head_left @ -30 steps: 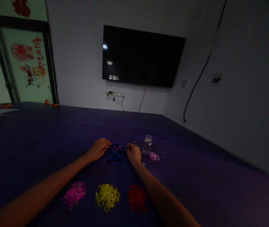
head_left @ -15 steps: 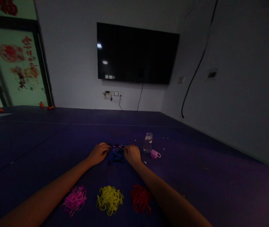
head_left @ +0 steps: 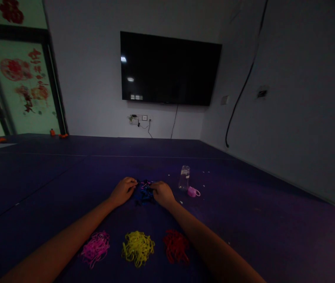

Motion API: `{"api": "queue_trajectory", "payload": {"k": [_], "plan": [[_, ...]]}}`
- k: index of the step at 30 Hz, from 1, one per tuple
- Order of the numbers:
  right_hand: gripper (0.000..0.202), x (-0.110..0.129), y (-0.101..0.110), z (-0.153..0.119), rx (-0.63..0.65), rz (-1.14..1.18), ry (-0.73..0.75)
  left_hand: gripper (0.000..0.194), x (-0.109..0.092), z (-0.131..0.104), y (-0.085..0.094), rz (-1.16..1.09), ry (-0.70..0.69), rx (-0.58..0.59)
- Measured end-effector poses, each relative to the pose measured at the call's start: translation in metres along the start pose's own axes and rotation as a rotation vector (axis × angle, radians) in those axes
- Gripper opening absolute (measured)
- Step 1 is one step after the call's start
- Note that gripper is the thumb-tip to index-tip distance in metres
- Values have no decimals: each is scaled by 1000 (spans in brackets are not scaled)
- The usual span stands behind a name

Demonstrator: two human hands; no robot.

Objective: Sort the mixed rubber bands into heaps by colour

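Observation:
A heap of mostly blue and black rubber bands [head_left: 146,195], with a few pink ones, lies between my hands on the dark purple surface. At its left edge, my left hand [head_left: 124,190] has its fingers drawn together, touching the heap; what they pinch is too small to tell. My right hand [head_left: 163,193] reaches over the right side of the heap, fingers bent and closed into the bands. Nearer me lie separate heaps of pink rubber bands [head_left: 96,248], yellow rubber bands [head_left: 138,247] and red rubber bands [head_left: 176,247].
Right of my right hand stands a clear bottle [head_left: 184,178], with its pink lid [head_left: 193,192] lying beside it. Small white scraps [head_left: 204,186] are scattered around there. A television [head_left: 170,68] hangs on the far wall, above sockets and cables.
My right hand has moved slightly left, further onto the blue and black heap. My left hand stays at the heap's left edge. The view has shifted a little.

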State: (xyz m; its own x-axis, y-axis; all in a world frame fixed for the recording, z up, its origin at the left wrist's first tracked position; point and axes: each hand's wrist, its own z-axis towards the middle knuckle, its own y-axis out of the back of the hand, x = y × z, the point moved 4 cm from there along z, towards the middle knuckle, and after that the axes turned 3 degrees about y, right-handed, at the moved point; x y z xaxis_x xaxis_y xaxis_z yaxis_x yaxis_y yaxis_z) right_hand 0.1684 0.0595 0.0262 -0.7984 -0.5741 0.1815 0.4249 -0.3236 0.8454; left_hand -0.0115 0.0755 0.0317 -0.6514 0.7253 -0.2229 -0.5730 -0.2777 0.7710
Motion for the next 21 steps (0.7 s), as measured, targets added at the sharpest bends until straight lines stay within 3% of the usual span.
{"api": "queue_trajectory", "payload": {"k": [7, 10, 16, 21], "plan": [[43, 17, -1, -1, 54, 104, 357, 28, -3, -2, 0, -3, -31, -23], [44, 22, -1, -2, 61, 113, 436, 26, -2, -1, -2, -4, -36, -16], [44, 20, -1, -1, 53, 49, 324, 25, -2, -1, -1, -66, -5, 22], [37, 15, 3, -1, -11, 13, 208, 24, -2, -2, 3, -99, 44, -34]]}}
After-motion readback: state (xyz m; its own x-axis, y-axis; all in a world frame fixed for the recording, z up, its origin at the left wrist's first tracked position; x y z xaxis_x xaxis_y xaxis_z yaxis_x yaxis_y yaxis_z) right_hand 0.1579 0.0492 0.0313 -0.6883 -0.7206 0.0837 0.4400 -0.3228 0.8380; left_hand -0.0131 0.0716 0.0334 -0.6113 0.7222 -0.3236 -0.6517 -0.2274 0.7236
